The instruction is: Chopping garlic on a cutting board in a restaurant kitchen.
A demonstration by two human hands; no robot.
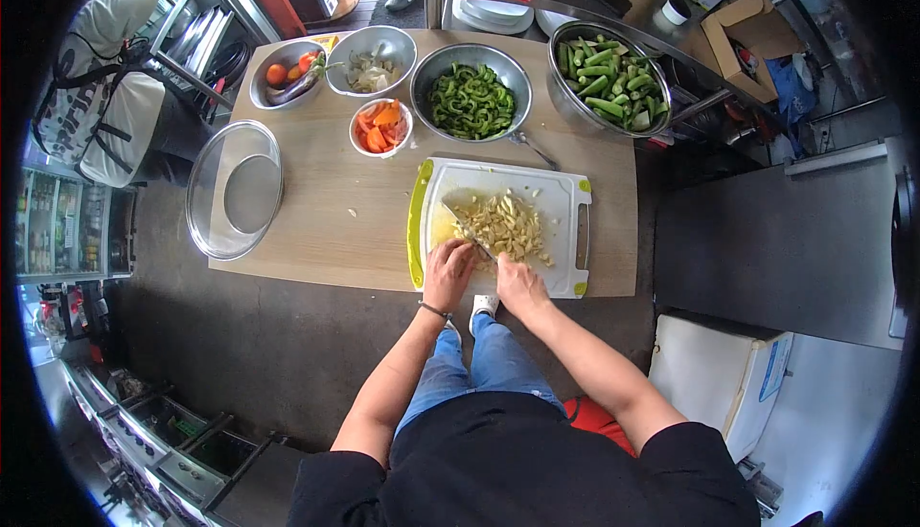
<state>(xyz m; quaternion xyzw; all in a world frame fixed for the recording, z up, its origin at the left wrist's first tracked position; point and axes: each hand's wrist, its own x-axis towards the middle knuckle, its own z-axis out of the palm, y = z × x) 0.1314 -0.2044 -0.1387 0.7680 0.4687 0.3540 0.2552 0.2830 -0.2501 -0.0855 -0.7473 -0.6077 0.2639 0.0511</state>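
Observation:
My right hand is closed around the handle of a kitchen knife, whose blade points up and left across a white cutting board with green ends. Close beside the blade, my left hand rests with bent fingers at the board's lower left; whether something is under its fingertips is hidden. A heap of chopped pale garlic or ginger lies right of the blade. Beyond the board stand a metal bowl of sliced green peppers and a small white bowl of cut tomatoes.
A large bowl of okra stands at the back right. At the back left are bowls with onion pieces and with tomatoes and an eggplant. An upturned-looking metal bowl overhangs the left edge. A person stands beyond, left.

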